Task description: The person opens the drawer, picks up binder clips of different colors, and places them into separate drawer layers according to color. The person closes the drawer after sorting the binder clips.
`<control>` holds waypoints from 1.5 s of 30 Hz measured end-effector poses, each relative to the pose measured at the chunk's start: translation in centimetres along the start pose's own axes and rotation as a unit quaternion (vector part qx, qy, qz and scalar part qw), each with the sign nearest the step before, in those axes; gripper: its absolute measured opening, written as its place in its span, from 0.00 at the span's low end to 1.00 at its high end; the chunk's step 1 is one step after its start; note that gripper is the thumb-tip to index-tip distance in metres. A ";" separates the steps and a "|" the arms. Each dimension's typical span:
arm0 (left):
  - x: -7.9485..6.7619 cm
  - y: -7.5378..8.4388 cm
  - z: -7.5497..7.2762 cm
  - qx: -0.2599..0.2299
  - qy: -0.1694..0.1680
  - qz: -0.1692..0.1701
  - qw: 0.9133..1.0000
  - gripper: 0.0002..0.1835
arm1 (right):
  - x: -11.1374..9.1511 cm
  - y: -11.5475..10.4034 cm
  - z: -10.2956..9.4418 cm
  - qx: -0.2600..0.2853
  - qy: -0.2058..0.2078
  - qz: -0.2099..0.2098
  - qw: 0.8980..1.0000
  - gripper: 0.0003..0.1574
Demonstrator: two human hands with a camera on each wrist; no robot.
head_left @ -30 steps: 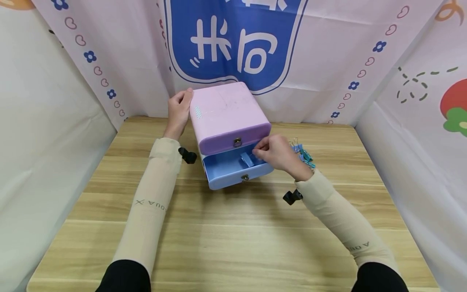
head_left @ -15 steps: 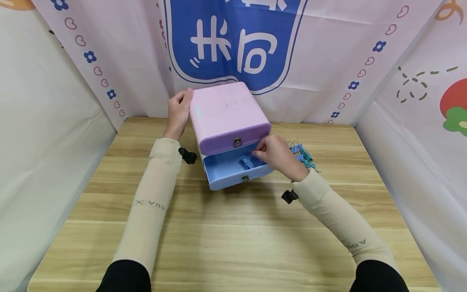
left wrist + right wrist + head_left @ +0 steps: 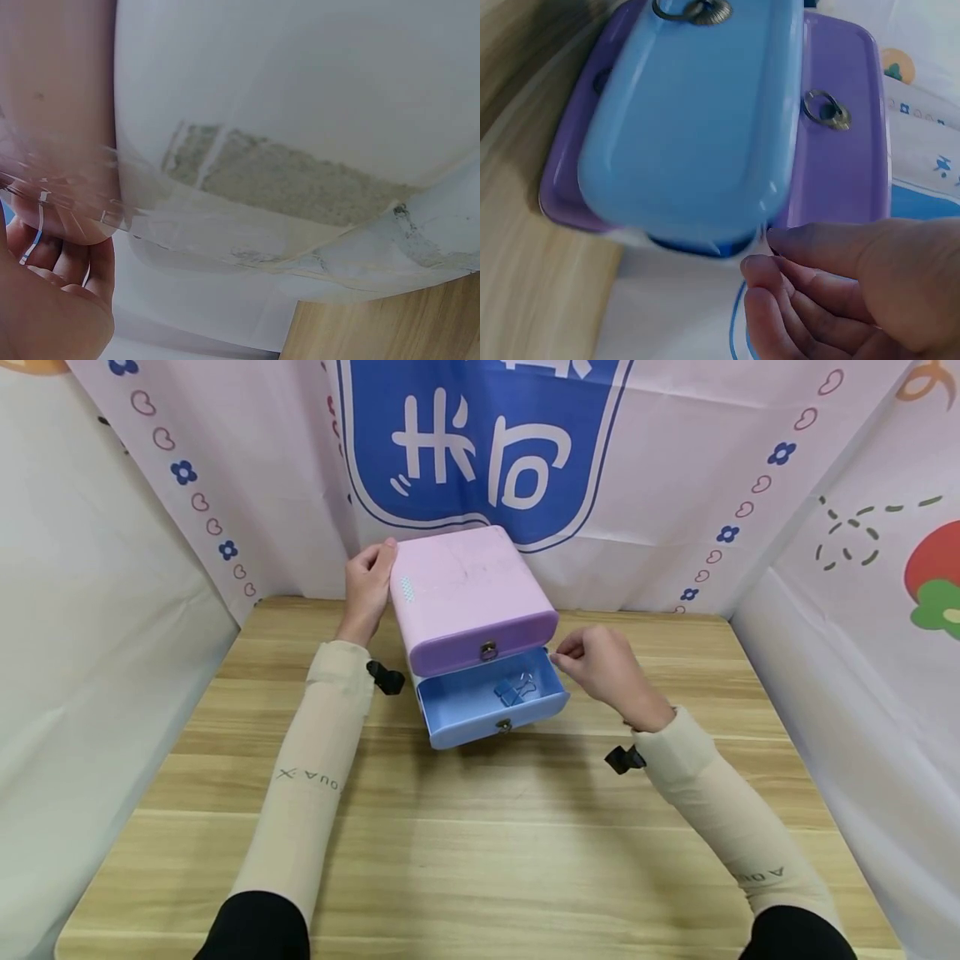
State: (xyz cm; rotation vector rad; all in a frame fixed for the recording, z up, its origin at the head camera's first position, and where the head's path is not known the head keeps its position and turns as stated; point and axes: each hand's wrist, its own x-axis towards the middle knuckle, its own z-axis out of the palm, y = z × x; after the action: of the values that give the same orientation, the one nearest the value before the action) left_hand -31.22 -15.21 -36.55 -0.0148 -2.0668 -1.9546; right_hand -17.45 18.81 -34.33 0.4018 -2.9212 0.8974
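Right hand [image 3: 600, 668] beside blue drawer [image 3: 476, 728];
thumb [image 3: 817, 246] and fingertips [image 3: 761, 271] nearly meet; I can't tell if holding; left hand [image 3: 367, 592] grips pink drawer cabinet [image 3: 468, 585].

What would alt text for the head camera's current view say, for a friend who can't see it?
A person's left hand holds a pink drawer box on a wooden table, its blue drawer pulled open with at least one blue binder clip inside. The right hand is at the drawer's right edge; whether it grips anything is unclear.
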 end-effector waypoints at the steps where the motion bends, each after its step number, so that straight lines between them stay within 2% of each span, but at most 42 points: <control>1: 0.0 0.0 0.0 0.000 0.000 0.000 1.000 0.19 | -0.1 0.3 -0.3 0.000 0.001 0.004 1.000 0.10; 10: 0.0 0.1 -0.2 -0.002 -0.005 -0.003 1.000 0.20 | -1.8 2.2 -2.5 -0.010 -0.004 0.032 0.999 0.11; 16: 0.0 0.0 0.0 0.001 -0.004 -0.002 1.000 0.21 | -2.9 3.6 -3.1 -0.028 -0.011 0.047 0.998 0.12; 22: -0.1 0.0 0.0 0.006 -0.003 -0.005 1.000 0.22 | -4.0 5.6 -3.3 -0.039 -0.009 0.049 0.998 0.12; 29: 0.0 -0.1 0.0 0.009 0.000 0.002 1.000 0.22 | -5.0 7.6 -3.3 -0.053 -0.028 0.063 0.996 0.13; 45: 0.1 -0.1 0.1 0.006 0.009 0.003 1.000 0.23 | -6.2 11.8 -2.1 -0.091 -0.049 0.087 0.991 0.09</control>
State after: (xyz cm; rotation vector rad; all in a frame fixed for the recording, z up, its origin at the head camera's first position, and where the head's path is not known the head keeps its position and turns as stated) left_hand -31.35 -15.18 -36.66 -0.0013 -2.0659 -1.9316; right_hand -14.59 30.78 -39.83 0.1867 -3.1333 0.6351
